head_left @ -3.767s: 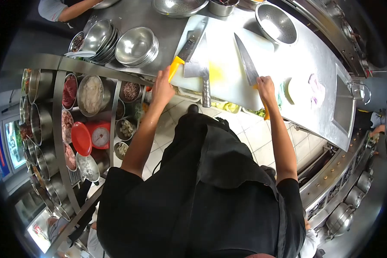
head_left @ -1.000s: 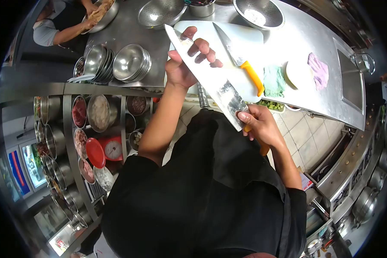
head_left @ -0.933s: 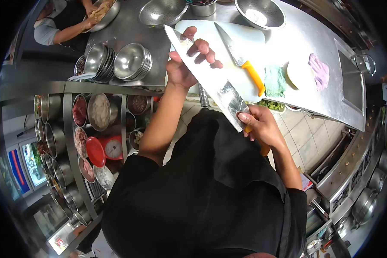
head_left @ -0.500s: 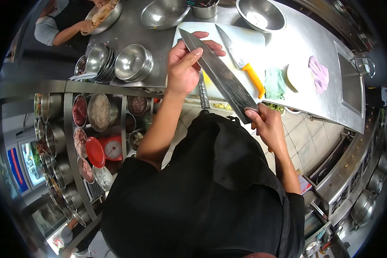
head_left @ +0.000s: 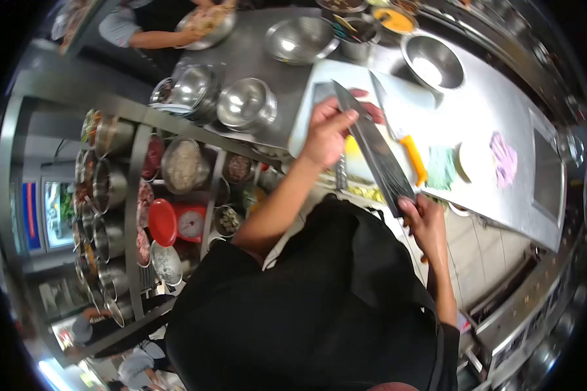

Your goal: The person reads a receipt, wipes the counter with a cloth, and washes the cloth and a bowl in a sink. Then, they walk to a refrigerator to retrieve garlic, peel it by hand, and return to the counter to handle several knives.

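Steel kitchen counter [head_left: 496, 124] carries a white cutting board [head_left: 332, 85]; above it the right hand [head_left: 425, 218] clamps the handle of a long knife [head_left: 374, 148], blade raised aslant so the left hand [head_left: 329, 125] can pinch its upper end, thumb on the flat; an orange-handled knife [head_left: 404, 146] lies parked alongside; no legible writing.

Large dark-bladed knife [head_left: 374, 150]: held off the counter, running diagonally from upper centre toward centre right, tip uppermost.
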Tool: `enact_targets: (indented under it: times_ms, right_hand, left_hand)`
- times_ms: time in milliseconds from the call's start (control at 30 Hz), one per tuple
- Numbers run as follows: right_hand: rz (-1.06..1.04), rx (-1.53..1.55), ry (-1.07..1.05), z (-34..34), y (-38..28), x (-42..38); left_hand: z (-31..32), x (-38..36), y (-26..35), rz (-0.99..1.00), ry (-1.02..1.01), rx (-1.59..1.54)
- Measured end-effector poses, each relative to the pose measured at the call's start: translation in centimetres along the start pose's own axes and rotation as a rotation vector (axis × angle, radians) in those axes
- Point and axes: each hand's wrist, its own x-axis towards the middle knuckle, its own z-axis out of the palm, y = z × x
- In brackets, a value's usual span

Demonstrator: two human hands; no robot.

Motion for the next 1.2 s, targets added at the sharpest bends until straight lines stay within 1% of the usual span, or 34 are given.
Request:
enact_targets:
  times_ms: [33,100,167,200,333,400,433,467,500,567,600,633,667,700,733,767,867,900,967,1100,1200]
  right_hand:
    - [-0.004,-0.008,0.021,0.0,0.1,0.0]
    - [0.092,0.014,-0.016,-0.2,0.2,0.0]
    - [0.09,-0.001,-0.035,-0.2,0.8,0.2]
    - [0.096,-0.001,-0.034,-0.2,0.7,0.1]
    - [0.125,0.034,-0.065,-0.2,1.1,0.3]
    - [0.118,0.029,-0.078,-0.2,2.2,0.2]
    - [0.119,-0.001,-0.071,-0.3,3.2,0.2]
    - [0.09,-0.001,-0.029,-0.3,5.0,0.1]
    - [0.168,0.068,-0.024,-0.9,5.8,0.0]
    - [0.317,0.17,0.1,-2.3,7.2,0.0]
    - [0.343,0.16,0.173,-3.1,8.8,0.2]
    - [0.362,0.151,0.238,-3.8,11.1,0.4]
    - [0.378,0.187,0.288,-4.2,14.5,0.5]
    - [0.384,0.172,0.295,-4.8,16.9,0.9]
    - [0.415,0.222,0.31,-5.0,18.6,1.5]
    - [0.441,0.273,0.325,-5.1,20.0,2.3]
    - [0.446,0.26,0.333,-4.9,21.7,4.8]
    - [0.452,0.267,0.337,-4.7,22.2,4.4]
    - [0.479,0.347,0.293,-4.2,22.7,3.7]
    - [0.662,0.284,0.205,-4.6,22.7,-1.6]
    - [0.687,0.32,0.202,-4.5,24.5,-5.8]
  left_hand:
    - [-0.2,0.0,0.0,0.003,-0.055,-0.003]
    - [-0.1,0.0,0.1,-0.039,-0.079,-0.037]
    - [-0.1,0.1,0.0,-0.032,-0.124,-0.003]
    - [-0.2,0.1,-0.3,-0.009,-0.126,0.027]
    - [-0.5,0.3,-0.5,-0.034,-0.116,0.069]
    - [-0.9,0.6,-1.0,-0.146,-0.012,0.02]
    - [-0.9,0.8,-1.3,-0.138,0.078,0.041]
    - [-1.3,1.2,-1.8,-0.072,0.134,-0.018]
    - [-1.5,1.5,-1.7,-0.062,0.209,0.005]
    - [-5.4,1.4,-2.7,0.034,0.256,0.194]
    - [-5.7,1.3,-2.7,0.01,0.361,0.22]
    - [-5.6,0.9,-3.1,-0.011,0.342,0.217]
    - [-5.6,0.3,-3.4,-0.024,0.239,0.161]
    - [-5.7,-0.2,-3.7,-0.038,0.142,0.106]
    - [-5.3,-0.7,-4.5,-0.051,0.14,0.108]
    - [-4.3,-1.1,-5.7,-0.103,0.115,0.179]
    - [-1.7,-2.2,-9.6,-0.25,-0.025,0.45]
    - [-0.3,-2.5,-10.5,-0.258,-0.031,0.453]
    - [2.0,-3.0,-11.3,-0.288,-0.209,0.6]
    - [2.1,-3.4,-12.5,-0.299,-0.255,0.655]
    - [0.2,-4.0,-12.1,-0.336,-0.236,0.73]
